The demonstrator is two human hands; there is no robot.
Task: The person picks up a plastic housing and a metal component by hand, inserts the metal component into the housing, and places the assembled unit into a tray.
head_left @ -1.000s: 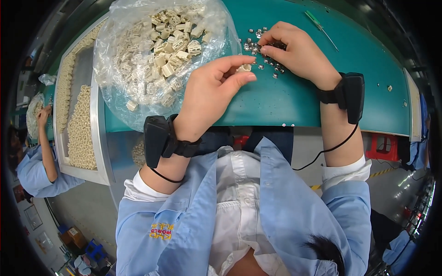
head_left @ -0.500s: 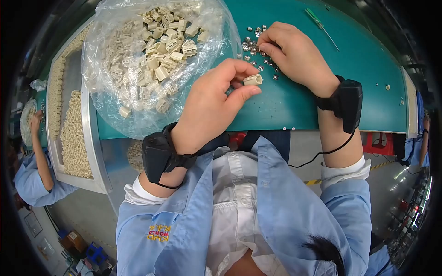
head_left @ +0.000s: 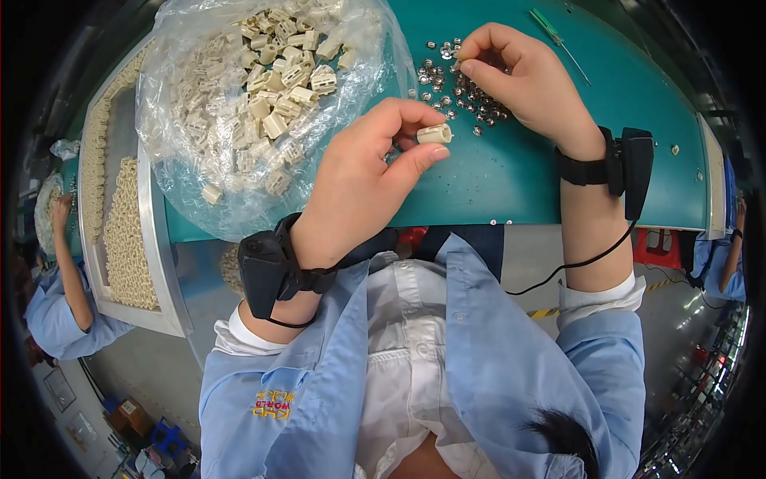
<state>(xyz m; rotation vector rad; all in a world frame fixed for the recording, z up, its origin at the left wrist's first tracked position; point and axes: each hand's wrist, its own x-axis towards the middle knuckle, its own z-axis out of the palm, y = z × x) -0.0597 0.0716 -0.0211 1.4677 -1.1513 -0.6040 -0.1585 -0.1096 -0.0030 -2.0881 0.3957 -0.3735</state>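
My left hand [head_left: 363, 172] holds a short cream plastic cylinder [head_left: 434, 134] between thumb and fingers, its hollow end facing right. Over the far side of a pile of small round metal pieces [head_left: 477, 104], my right hand [head_left: 523, 88] has its thumb and index finger pinched together. Whatever is between those fingertips is too small to make out. Left of my hands lies a large clear plastic bag [head_left: 179, 172], spread wide, with many similar cream plastic parts [head_left: 275, 124] in it.
A green-handled screwdriver [head_left: 562, 40] lies at the back right of the green table [head_left: 606, 184]. On the left stands a metal-framed tray [head_left: 159, 239] with rows of cream parts. Another person's arm [head_left: 68, 263] shows farther left. A cable [head_left: 586, 267] hangs from my right wrist device.
My right hand has shifted right and slightly away from me, uncovering more of the metal pieces. My left hand, still with the cream cylinder, has moved slightly left.
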